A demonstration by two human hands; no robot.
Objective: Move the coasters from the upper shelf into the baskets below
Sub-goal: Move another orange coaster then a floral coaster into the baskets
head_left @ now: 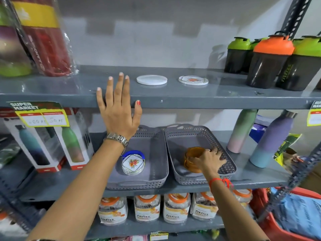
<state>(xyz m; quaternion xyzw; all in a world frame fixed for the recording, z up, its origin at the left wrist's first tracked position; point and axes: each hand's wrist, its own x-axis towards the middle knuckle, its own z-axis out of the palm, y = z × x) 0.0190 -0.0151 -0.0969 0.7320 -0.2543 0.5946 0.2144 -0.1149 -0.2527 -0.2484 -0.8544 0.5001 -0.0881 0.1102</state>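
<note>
A person faces grey metal shelving. Two coasters are left on the upper shelf point(225, 94): a plain white coaster point(151, 79) and, well apart to its right, a flower-printed coaster point(193, 80).

On the shelf below, two grey perforated baskets sit side by side, touching. The left basket point(156, 180) holds a small stack of flower-printed coasters point(132, 164) in a blue-rimmed holder. The right basket point(225, 164) holds a stack of amber coasters point(192, 160).

The left hand point(119, 110) rises flat against the upper shelf edge, its grip spread and empty, left of the white coaster. The right hand point(211, 160) reaches into the right basket, its grip pinching the amber stack.

The task looks mostly done, with two coasters left to bring down.
</note>
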